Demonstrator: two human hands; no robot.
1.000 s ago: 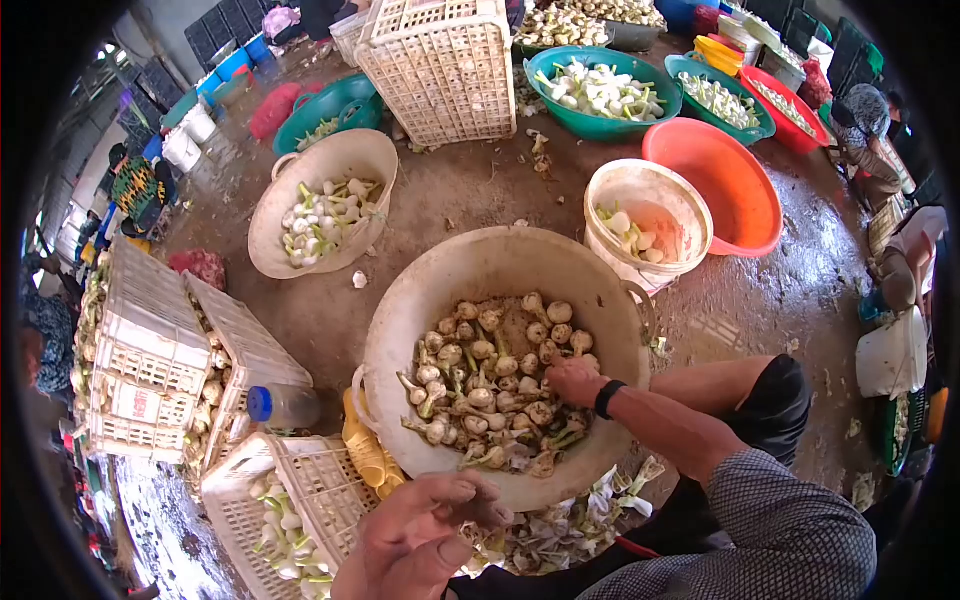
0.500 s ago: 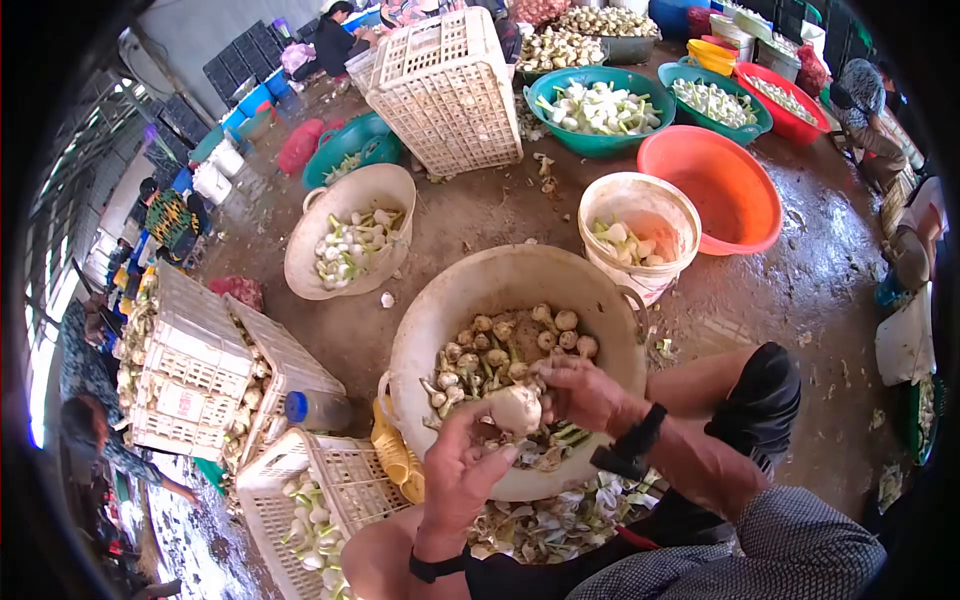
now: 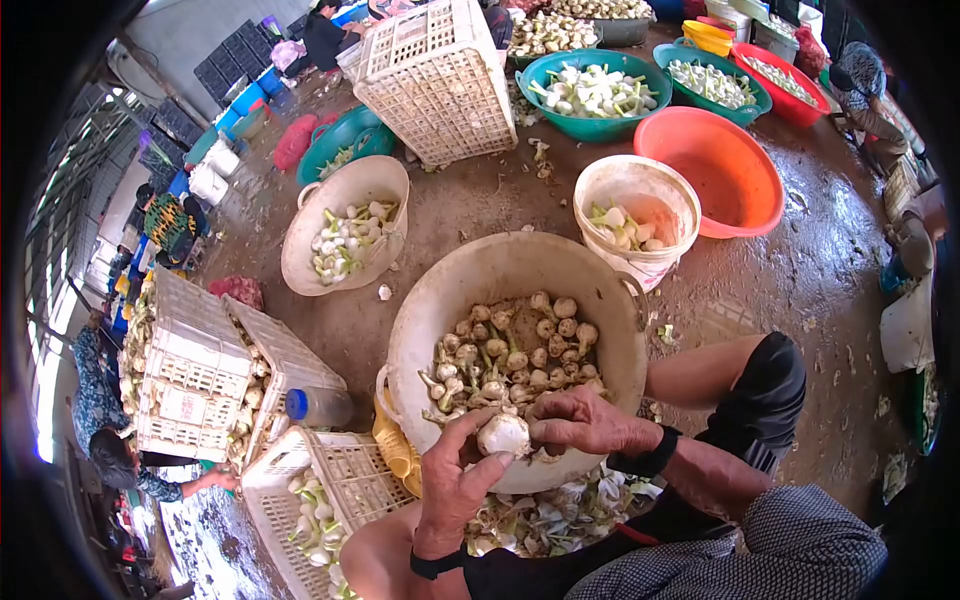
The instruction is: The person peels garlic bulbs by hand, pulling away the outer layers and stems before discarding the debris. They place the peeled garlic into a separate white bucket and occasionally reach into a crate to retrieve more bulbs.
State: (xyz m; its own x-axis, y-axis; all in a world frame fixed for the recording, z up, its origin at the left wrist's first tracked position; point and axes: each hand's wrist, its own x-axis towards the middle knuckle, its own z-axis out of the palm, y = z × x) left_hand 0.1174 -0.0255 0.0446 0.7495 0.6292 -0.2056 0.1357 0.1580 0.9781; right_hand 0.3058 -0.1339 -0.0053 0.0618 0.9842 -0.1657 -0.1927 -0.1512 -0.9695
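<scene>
My left hand point(image 3: 462, 482) is closed around a pale garlic bulb point(image 3: 503, 436), held over the near rim of a large beige basin point(image 3: 430, 310). My right hand point(image 3: 590, 420) is closed with thumb and fingertips pinched at the right side of the same bulb. Whether a bit of skin or stem sits between those fingertips is hidden. Inside the basin lie many unpeeled, brownish garlic bulbs point(image 3: 515, 360) with short stems. Below the basin, between my legs, is a heap of peeled-off garlic skins point(image 3: 545, 515).
Left of me stand a crate of trimmed garlic point(image 3: 355, 475), a blue-capped bottle point(image 3: 325, 407) and stacked crates point(image 3: 195, 370). Ahead are a smaller beige tub point(image 3: 295, 255), a white bucket point(image 3: 640, 262), a red basin point(image 3: 715, 170) and a tall crate point(image 3: 440, 95). Other people sit around.
The bulb has turned and moved slightly left and down in my left hand. My right hand has lowered from its top to its right side. At the left, a person's arm has shifted.
</scene>
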